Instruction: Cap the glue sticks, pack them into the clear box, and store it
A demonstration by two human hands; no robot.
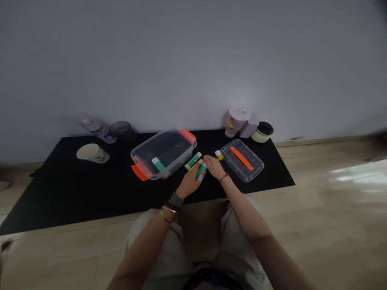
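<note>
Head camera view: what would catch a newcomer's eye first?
Probably the clear box with orange latches in the middle of the black mat, with one green-and-white stick lying inside. Just right of it, the left hand and right hand meet over more such sticks. The lid, with its orange handle, lies further right.

Stacked bracelets (168, 208) above left hand (189, 183), beige shorts (145, 237)

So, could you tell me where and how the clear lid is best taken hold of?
Probably by the orange handle along the middle of the lid, from above: the lid lies flat on the black mat with the handle facing up, and its low rim offers little to pinch. The right hand is nearest.
</note>
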